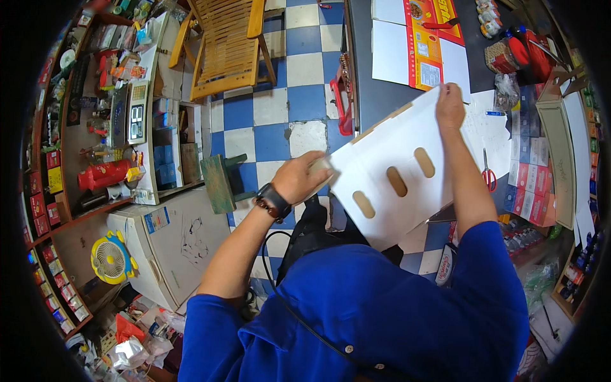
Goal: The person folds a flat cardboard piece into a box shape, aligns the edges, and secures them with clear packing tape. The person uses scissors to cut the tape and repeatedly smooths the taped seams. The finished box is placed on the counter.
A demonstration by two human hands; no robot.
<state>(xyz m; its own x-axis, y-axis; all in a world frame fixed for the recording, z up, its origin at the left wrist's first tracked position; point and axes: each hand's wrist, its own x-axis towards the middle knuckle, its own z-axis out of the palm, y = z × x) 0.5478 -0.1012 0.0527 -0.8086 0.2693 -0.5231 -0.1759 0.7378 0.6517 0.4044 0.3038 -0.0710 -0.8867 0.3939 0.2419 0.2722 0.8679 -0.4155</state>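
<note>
Between my two hands I hold a white cardboard sheet [388, 149] pierced by several rounded slots with brown cut edges. My left hand [300, 178], with a black band and beads at its wrist, grips the sheet's left edge, fingers closed over it. At the far right corner my right hand [450, 107] pinches the edge; its fingertips are partly hidden. The sheet is tilted in front of me and overlaps the dark table. Beyond it on the table lies an opened white, red and yellow printed carton [425, 51].
Red-handled scissors [489, 178] lie right of the sheet beside a white paper [493, 137]. Stacked small boxes [529, 191] line the right side. On the left stand a wooden folding chair [226, 44], a low green stool [219, 184], a white cabinet [181, 239] and a yellow fan [112, 256].
</note>
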